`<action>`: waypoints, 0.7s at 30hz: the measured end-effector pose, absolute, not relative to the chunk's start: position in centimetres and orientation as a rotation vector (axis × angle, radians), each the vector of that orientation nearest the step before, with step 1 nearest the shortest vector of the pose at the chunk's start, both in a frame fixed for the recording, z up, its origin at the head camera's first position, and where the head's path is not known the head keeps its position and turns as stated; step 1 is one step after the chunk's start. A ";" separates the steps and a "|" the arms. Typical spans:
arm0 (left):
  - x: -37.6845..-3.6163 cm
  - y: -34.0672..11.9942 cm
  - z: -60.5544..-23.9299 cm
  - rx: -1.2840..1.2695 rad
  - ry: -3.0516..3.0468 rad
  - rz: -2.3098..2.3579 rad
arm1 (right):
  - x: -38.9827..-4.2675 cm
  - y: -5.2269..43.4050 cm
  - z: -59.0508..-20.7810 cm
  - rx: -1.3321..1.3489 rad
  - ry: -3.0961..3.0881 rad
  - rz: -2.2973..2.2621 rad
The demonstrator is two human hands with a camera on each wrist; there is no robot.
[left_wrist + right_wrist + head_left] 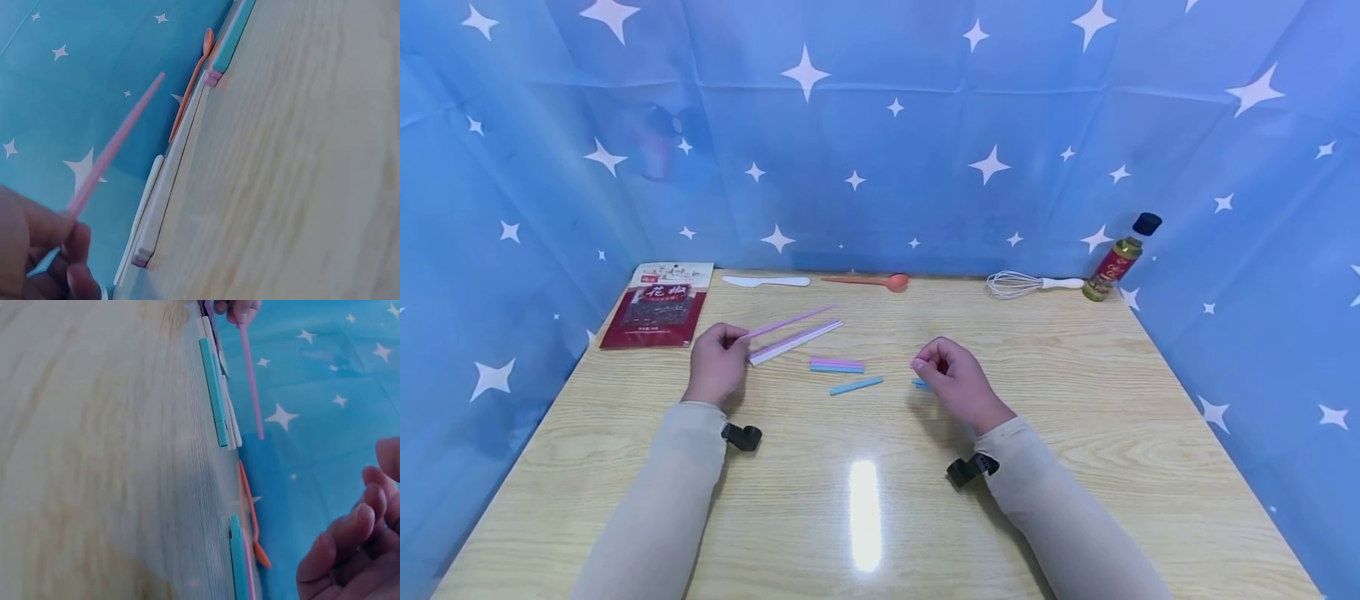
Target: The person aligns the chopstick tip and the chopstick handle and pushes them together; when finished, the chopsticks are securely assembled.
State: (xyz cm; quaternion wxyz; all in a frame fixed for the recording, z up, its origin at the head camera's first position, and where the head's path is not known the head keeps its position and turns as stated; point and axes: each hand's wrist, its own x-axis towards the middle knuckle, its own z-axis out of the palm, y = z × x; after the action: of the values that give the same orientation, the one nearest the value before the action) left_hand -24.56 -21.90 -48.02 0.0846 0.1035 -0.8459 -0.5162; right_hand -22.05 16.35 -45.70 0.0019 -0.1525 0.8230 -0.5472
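Pink stick: a long thin pink stick (790,321) is pinched at its near end by the left hand (718,367), raised off the counter (880,500) and slanting away toward the back.
Left hand fingers: curled tight round the stick's near end, thumb against fingertips (75,244); the far end is free in the air.
Right hand: the right hand (955,385) rests on the counter with fingers curled in, fingertips together over a small pink bit; a short blue piece (919,383) peeps out just beside it. Whether it truly pinches something cannot be told for sure.
Between the hands: a short blue strip (856,385) lies flat, and just behind it a small stack of pink and blue strips (837,365).
Beside the left hand: a long white-and-pink strip (795,342) lies on the counter, under the raised stick.
Step in hand: judged as sorting or picking up the sticks, one already lifted.
Next move calls for: a light, steady pinch, since the pieces are thin and lie flat.
Back edge: a red spice packet (658,307), white spatula (766,282), orange spoon (868,282), whisk (1030,284) and bottle (1120,260).
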 end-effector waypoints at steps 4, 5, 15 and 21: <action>-24.4 -21.8 -47.9 0.347 -2.539 -1.512 | -21.9 16.3 -45.6 -0.474 2.576 -1.705; -24.4 -21.8 -47.9 0.355 -2.546 -1.504 | -21.9 16.3 -45.5 -0.475 2.575 -1.701; -24.2 -21.9 -47.7 0.433 -2.711 -1.391 | -21.8 16.3 -45.5 -0.488 2.556 -1.691; -24.0 -22.0 -47.5 0.430 -2.796 -1.324 | -21.8 16.3 -45.6 -0.481 2.564 -1.679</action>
State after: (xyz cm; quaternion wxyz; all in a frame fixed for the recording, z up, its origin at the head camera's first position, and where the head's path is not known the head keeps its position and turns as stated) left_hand -24.02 -21.96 -47.53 0.0088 0.1377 -0.8951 -0.4240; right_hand -21.83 16.25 -45.56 0.0197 -0.1551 0.8264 -0.5410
